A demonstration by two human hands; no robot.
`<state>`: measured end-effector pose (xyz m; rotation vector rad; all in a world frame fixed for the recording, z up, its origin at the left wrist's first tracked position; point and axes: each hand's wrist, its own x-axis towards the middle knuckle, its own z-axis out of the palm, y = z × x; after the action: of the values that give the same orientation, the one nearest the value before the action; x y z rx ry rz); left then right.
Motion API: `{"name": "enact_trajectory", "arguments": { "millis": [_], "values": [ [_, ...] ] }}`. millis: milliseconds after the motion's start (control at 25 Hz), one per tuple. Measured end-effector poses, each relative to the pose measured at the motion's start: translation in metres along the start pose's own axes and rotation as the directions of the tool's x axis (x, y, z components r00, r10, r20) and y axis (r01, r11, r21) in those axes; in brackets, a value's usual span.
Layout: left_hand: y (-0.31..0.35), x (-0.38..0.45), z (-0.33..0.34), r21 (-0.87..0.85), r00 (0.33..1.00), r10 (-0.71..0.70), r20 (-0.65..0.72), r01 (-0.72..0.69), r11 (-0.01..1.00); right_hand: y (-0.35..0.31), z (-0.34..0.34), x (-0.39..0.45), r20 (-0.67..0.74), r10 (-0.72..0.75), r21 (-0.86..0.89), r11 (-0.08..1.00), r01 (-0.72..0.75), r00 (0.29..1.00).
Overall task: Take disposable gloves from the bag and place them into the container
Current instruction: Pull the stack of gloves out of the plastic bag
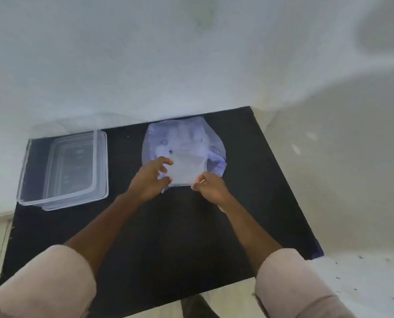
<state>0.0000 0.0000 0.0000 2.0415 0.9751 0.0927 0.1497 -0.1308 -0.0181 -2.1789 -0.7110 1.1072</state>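
Note:
A translucent bluish plastic bag (182, 138) lies on the black table (168, 237), near its far edge. A pale, clear disposable glove (185, 172) sticks out of the bag's near opening. My left hand (151, 177) grips the bag's near-left edge beside the glove, fingers curled. My right hand (211, 188) pinches the glove's lower right corner. A clear rectangular container (63, 169) stands open on the table's left side, with nothing visible inside.
White walls (191, 65) close in behind and to the right of the table. A pale floor (363, 283) shows at the right and near edges. My light sleeves fill the bottom corners.

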Motion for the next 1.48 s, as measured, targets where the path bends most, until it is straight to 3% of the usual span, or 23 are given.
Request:
{"name": "enact_trajectory", "arguments": {
  "millis": [80, 200, 400, 440, 520, 600, 680, 720, 800, 960, 1320, 1480],
  "values": [
    [-0.007, 0.017, 0.017, 0.355, 0.999, -0.034, -0.024, 0.040, 0.934, 0.008, 0.001, 0.029, -0.135, 0.089, -0.040, 0.995, -0.095, 0.987],
    [-0.007, 0.031, 0.040, 0.580, 0.993, -0.089, -0.073, 0.115, 0.806, 0.011, 0.005, 0.056, -0.328, 0.170, -0.080, 0.975, -0.207, 0.929],
    [-0.002, 0.062, 0.052, 0.467, 0.974, -0.190, -0.122, 0.225, 0.855, 0.006, 0.012, 0.084, -0.295, 0.200, -0.173, 0.950, -0.258, 0.934],
    [-0.001, 0.064, 0.053, 0.433, 0.975, -0.185, -0.125, 0.222, 0.874, 0.003, 0.013, 0.086, -0.285, 0.186, -0.143, 0.962, -0.233, 0.940],
    [-0.001, 0.069, 0.054, 0.388, 0.973, -0.171, -0.153, 0.218, 0.895, -0.003, 0.012, 0.090, -0.279, 0.143, 0.115, 0.987, -0.115, 0.950],
    [0.000, 0.072, 0.053, 0.345, 0.967, -0.167, -0.191, 0.226, 0.911, -0.007, 0.015, 0.090, -0.245, 0.198, 0.523, 0.851, -0.043, 0.949],
    [0.000, 0.074, 0.053, 0.300, 0.960, -0.176, -0.217, 0.237, 0.924, -0.015, 0.021, 0.085, -0.048, 0.375, 0.818, 0.546, -0.179, 0.926],
    [-0.001, 0.074, 0.054, 0.285, 0.959, -0.181, -0.217, 0.239, 0.928, -0.018, 0.025, 0.085, 0.052, 0.431, 0.865, 0.431, -0.257, 0.901],
    [-0.003, 0.073, 0.054, 0.269, 0.961, -0.188, -0.201, 0.239, 0.933, -0.018, 0.028, 0.087, 0.105, 0.481, 0.885, 0.354, -0.302, 0.870],
    [-0.006, 0.073, 0.047, 0.293, 0.973, -0.157, -0.167, 0.201, 0.935, -0.008, 0.023, 0.081, -0.008, 0.490, 0.851, 0.460, -0.251, 0.872],
    [-0.025, 0.061, 0.052, 0.347, 0.983, -0.146, -0.111, 0.176, 0.921, 0.052, 0.041, -0.015, -0.037, 0.574, 0.765, 0.543, -0.346, 0.818],
    [-0.035, 0.010, 0.057, 0.287, 0.965, -0.039, -0.258, 0.115, 0.951, 0.078, 0.073, -0.063, -0.026, 0.631, 0.753, 0.522, -0.401, 0.775]
  ]
}}
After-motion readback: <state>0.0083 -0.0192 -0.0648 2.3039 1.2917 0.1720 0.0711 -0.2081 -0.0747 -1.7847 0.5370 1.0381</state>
